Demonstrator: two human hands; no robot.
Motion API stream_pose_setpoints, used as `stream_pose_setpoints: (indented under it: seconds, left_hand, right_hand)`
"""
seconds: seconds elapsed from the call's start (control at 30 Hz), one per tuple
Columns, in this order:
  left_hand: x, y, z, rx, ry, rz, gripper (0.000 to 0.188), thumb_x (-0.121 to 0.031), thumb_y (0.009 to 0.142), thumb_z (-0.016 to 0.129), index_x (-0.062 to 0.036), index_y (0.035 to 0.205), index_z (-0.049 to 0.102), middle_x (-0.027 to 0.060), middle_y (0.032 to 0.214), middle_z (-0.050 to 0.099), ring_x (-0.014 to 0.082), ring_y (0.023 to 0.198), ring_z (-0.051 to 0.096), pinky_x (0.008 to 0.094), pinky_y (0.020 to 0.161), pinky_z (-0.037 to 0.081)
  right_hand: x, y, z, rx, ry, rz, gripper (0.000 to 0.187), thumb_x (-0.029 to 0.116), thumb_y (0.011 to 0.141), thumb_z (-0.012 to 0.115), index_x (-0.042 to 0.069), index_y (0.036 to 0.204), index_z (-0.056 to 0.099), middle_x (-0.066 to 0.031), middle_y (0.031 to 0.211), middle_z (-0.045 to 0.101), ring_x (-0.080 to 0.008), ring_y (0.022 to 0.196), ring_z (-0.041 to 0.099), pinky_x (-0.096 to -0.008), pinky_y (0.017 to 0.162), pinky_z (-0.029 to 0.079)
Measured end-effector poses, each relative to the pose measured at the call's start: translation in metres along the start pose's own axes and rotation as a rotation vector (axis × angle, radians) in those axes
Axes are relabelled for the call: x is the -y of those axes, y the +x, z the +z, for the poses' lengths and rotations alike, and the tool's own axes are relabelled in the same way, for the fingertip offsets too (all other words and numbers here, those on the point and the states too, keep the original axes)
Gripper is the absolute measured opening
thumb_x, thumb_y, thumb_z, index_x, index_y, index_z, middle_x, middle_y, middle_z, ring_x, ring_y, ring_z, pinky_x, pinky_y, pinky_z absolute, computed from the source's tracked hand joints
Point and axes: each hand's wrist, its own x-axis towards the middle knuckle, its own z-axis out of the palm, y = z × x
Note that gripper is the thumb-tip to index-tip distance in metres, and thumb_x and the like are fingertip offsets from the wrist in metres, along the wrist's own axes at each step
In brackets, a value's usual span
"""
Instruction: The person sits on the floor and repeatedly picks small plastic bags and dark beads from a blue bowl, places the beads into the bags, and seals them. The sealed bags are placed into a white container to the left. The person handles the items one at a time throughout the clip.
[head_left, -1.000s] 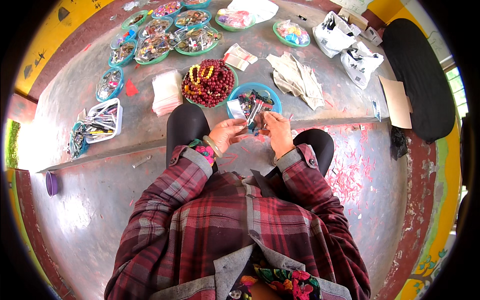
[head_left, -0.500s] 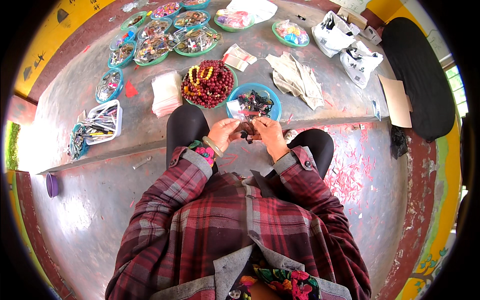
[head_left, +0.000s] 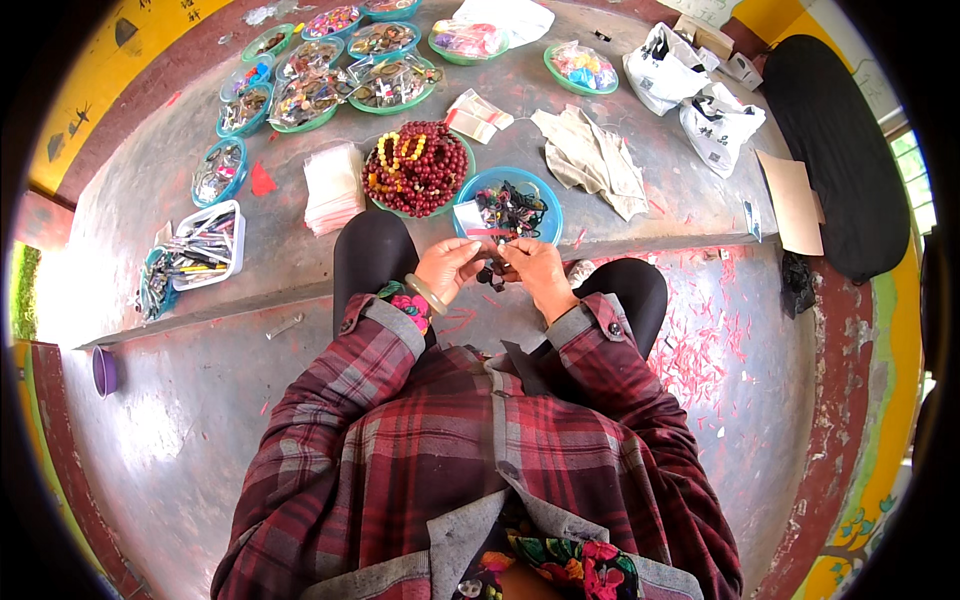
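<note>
My left hand [head_left: 447, 270] and my right hand [head_left: 538, 272] meet above my lap, just on the near side of a blue bowl [head_left: 552, 228] of dark corded trinkets [head_left: 515, 208]. Thumbs and fingers of both are pinched on what looks like a small clear plastic bag with a red strip [head_left: 487, 232] at its upper edge. A dark corded trinket [head_left: 488, 275] shows below the fingertips; whether it lies inside the bag is hard to see. Left of the bowl, a green bowl [head_left: 468, 172] carries dark red and yellow beaded bracelets [head_left: 425, 165].
On the raised ledge lie a stack of clear bags [head_left: 333, 185], a white tray of pens [head_left: 236, 240], a beige cloth [head_left: 595, 160] and white plastic bags [head_left: 722, 130]. Several bowls of packaged trinkets [head_left: 385, 80] stand farther back. Red strips [head_left: 700, 350] litter the floor at right.
My right fingers have shifted slightly left, closer to the left ones. The red strip now sits a little higher and more to the left, above the fingertips.
</note>
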Motion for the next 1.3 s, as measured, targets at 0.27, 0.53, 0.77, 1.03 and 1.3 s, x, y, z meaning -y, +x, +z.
stream_pose_setpoints:
  seconds: [0.27, 0.53, 0.77, 1.03, 1.3]
  left_hand:
    - [-0.004, 0.002, -0.004, 0.072, -0.185, 0.018, 0.018, -0.005, 0.087, 0.051, 0.0052, 0.101, 0.055, 0.0133, 0.101, 0.06, 0.0137, 0.086, 0.06, 0.0199, 0.077, 0.05]
    - [-0.003, 0.001, -0.004, 0.019, -0.147, 0.03, 0.024, -0.008, 0.088, 0.05, 0.0061, 0.107, 0.053, 0.0158, 0.105, 0.058, 0.0199, 0.097, 0.058, 0.0268, 0.083, 0.049]
    - [-0.001, 0.005, -0.007, 0.114, -0.024, 0.045, 0.026, -0.012, 0.09, 0.045, 0.0044, 0.11, 0.052, 0.0137, 0.104, 0.059, 0.0205, 0.098, 0.057, 0.0287, 0.085, 0.047]
    - [0.013, 0.002, 0.005, 0.037, 0.111, -0.004, 0.025, -0.01, 0.089, 0.048, 0.0035, 0.11, 0.054, 0.0105, 0.102, 0.059, 0.0171, 0.093, 0.058, 0.0269, 0.082, 0.048]
    - [0.018, 0.002, 0.004, 0.071, 0.251, -0.052, 0.029, -0.007, 0.088, 0.047, 0.0046, 0.114, 0.05, 0.0103, 0.106, 0.057, 0.0188, 0.096, 0.057, 0.0305, 0.088, 0.046]
  right_hand:
    - [-0.001, 0.0, -0.002, 0.062, -0.034, -0.036, 0.017, 0.015, 0.084, 0.057, -0.001, 0.088, 0.061, -0.0028, 0.075, 0.06, -0.0096, 0.062, 0.057, -0.0205, 0.056, 0.046]
    - [-0.016, 0.007, -0.007, 0.046, -0.05, 0.042, 0.018, 0.015, 0.086, 0.053, -0.002, 0.085, 0.061, -0.003, 0.073, 0.059, -0.0114, 0.062, 0.057, -0.0225, 0.055, 0.046]
    - [-0.005, 0.002, -0.004, -0.278, -0.8, -0.545, 0.01, 0.011, 0.079, 0.054, 0.005, 0.083, 0.061, -0.01, 0.077, 0.06, -0.0266, 0.07, 0.057, -0.0359, 0.06, 0.045]
    - [0.001, -0.008, 0.009, -0.182, -0.981, -0.843, 0.01, 0.013, 0.075, 0.056, 0.008, 0.08, 0.062, -0.0082, 0.078, 0.057, -0.0291, 0.078, 0.054, -0.0407, 0.067, 0.041]
    - [-0.001, -0.01, 0.008, -0.178, -1.104, -0.819, 0.011, 0.014, 0.075, 0.055, 0.008, 0.08, 0.063, -0.0072, 0.079, 0.058, -0.0281, 0.079, 0.054, -0.0401, 0.067, 0.041]
